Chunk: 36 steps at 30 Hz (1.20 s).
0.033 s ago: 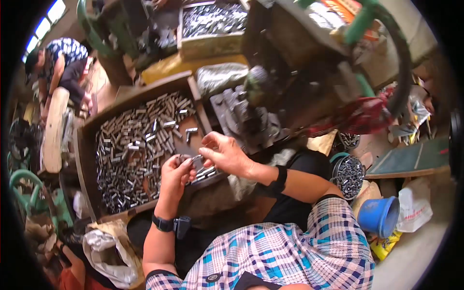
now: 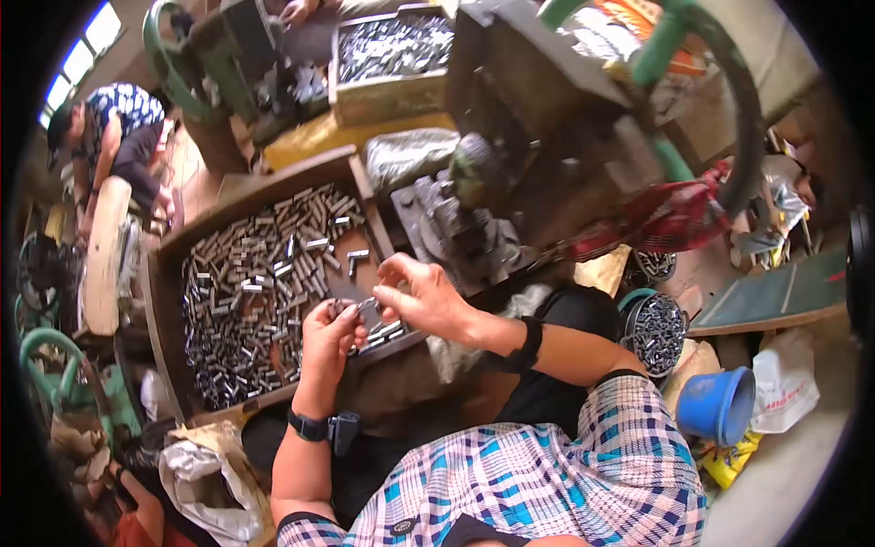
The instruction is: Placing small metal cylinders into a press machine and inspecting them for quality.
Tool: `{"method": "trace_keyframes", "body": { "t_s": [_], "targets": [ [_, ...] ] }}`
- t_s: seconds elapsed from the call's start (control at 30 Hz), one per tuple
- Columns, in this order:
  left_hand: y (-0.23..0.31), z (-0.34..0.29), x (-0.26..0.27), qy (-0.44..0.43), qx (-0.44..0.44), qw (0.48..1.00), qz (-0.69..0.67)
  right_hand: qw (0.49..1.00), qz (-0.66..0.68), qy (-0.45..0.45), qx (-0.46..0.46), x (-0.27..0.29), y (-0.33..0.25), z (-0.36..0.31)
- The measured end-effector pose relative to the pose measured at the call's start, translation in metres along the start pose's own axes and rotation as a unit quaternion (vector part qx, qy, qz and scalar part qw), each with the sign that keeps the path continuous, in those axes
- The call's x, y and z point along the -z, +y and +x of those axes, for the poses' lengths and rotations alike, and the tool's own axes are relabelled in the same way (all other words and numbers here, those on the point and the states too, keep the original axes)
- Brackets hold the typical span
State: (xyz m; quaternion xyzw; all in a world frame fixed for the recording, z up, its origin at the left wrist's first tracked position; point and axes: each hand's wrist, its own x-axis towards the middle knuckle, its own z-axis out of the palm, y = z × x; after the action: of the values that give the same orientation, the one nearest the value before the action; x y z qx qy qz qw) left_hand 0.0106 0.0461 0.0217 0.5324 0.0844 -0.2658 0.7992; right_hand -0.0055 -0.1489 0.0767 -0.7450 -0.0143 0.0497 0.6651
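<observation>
Over the near right corner of a wooden tray (image 2: 164, 319), my two hands meet. My left hand (image 2: 328, 342) is closed, pinching a small shiny metal piece (image 2: 367, 304) between thumb and fingers. The thumb and fingers of my right hand (image 2: 424, 299) close on the other end of it. The fingers cover much of the piece, so its exact kind is hidden. Many short metal cylinders (image 2: 264, 283) fill the tray below, and a few lie apart near its right side.
A dark machine (image 2: 547, 128) with a green handwheel stands ahead right; greasy metal fixtures (image 2: 456, 228) sit beside the tray. A bucket of metal parts (image 2: 654, 333) and a blue bucket (image 2: 715, 407) are at right. Another person (image 2: 114, 137) bends over at far left. A white sack (image 2: 205, 483) lies lower left.
The view has shifted slightly, so the tray and machine sit a little differently in the picture. Both hands keep nearly the same pinch on the metal piece.
</observation>
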Motion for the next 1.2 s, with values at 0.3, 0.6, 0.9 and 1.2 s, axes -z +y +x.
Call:
{"method": "trace_keyframes", "body": {
  "t_s": [0.3,0.6,0.9,1.2],
  "targets": [
    [-0.001,0.000,-0.008,0.030,-0.022,0.997,0.071,0.836,-0.249,0.290,0.394,0.159,-0.120,-0.145],
    [0.004,0.018,-0.062,-0.055,-0.027,0.992,0.108,0.850,-0.014,0.483,0.208,0.233,-0.045,-0.116],
    [-0.008,0.094,-0.094,-0.030,-0.065,0.983,0.168,0.839,-0.116,0.478,0.233,0.241,-0.057,-0.116],
    [-0.006,0.115,-0.096,-0.042,-0.039,0.991,0.117,0.876,-0.130,0.447,0.128,0.273,-0.145,-0.110]
  ]
}}
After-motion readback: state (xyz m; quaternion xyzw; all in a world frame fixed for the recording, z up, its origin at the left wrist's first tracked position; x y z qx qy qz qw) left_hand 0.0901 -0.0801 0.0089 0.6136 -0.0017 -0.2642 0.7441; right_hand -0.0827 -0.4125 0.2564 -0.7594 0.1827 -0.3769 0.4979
